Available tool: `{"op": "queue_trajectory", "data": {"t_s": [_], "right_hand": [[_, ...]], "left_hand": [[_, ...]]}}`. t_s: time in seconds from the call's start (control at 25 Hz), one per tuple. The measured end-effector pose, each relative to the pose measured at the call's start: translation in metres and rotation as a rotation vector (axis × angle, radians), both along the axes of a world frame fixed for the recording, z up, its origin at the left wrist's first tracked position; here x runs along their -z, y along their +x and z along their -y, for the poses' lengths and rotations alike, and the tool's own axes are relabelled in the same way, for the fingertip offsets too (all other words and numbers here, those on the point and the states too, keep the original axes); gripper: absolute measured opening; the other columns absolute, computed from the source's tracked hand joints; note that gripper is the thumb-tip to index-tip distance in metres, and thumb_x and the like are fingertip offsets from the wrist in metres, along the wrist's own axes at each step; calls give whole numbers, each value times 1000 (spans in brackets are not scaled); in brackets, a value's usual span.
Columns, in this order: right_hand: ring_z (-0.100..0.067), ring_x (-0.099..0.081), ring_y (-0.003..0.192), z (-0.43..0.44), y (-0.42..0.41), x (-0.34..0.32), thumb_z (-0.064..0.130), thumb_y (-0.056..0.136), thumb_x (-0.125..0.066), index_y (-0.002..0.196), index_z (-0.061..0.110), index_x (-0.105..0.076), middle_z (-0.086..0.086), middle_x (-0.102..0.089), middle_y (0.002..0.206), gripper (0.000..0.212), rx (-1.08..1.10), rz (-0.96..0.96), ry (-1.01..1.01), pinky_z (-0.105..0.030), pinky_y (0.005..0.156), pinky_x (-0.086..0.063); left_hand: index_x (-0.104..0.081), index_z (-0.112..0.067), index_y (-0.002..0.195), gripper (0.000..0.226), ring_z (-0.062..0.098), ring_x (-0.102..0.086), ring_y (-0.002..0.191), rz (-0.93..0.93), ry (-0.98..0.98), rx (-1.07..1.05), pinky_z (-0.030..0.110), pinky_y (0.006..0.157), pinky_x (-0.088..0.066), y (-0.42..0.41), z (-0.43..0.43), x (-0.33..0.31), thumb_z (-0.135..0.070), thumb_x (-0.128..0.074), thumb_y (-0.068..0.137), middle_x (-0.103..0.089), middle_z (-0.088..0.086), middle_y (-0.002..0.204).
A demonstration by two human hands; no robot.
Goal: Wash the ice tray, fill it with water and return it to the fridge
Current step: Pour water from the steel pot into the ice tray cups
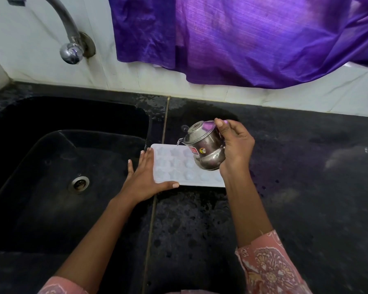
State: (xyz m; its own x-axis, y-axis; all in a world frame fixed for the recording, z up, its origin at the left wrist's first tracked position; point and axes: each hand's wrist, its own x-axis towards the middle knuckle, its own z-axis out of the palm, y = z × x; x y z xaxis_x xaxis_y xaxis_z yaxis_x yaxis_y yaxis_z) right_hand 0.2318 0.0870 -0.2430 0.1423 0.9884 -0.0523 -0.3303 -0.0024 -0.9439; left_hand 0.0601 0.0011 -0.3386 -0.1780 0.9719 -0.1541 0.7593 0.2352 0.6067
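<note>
Tilting steel pot (204,149) over ice tray (174,164) — right grip (236,145) curled round pot; left grip (145,179) flat at tray edge; sticker (195,151) unreadable.

Home kitchen, black stone sink (51,158), wall tap (69,37), tiled wall (40,66)
</note>
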Motion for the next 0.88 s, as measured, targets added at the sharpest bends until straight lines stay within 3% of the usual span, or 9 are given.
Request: {"op": "queue_trajectory", "data": {"t_s": [0.12,0.4,0.68,0.88], "right_hand": [[-4,-60,62,0,0,1,6,73,-75,71,14,-64,10,-65,62,13,5,-24,-13,-22,63,-52],[-19,-63,81,0,-3,6,10,72,-75,73,14,-66,-7,-67,84,9,-33,-164,-41,-33,76,-55],[-20,-62,83,-1,-15,4,9,72,-75,74,13,-66,-8,-67,84,10,-70,-126,-55,-38,83,-53],[-14,-62,71,-1,-24,2,3,74,-73,72,12,-63,0,-67,71,14,-78,-105,-23,-29,74,-54]], "left_hand": [[15,-17,148,142,-2,23,132,0,10,1,37,106,24,-1,0,0,-91,-48,45,15,-4,157],[13,-17,148,139,6,19,140,-13,21,-15,36,106,23,0,0,0,-89,-39,41,13,-4,157],[14,-17,148,138,3,20,138,-7,15,-14,38,107,23,1,0,2,-89,-50,49,14,-4,157],[14,-15,148,123,7,19,141,7,19,-21,39,108,22,2,2,1,-70,-60,66,14,-3,157]]}}
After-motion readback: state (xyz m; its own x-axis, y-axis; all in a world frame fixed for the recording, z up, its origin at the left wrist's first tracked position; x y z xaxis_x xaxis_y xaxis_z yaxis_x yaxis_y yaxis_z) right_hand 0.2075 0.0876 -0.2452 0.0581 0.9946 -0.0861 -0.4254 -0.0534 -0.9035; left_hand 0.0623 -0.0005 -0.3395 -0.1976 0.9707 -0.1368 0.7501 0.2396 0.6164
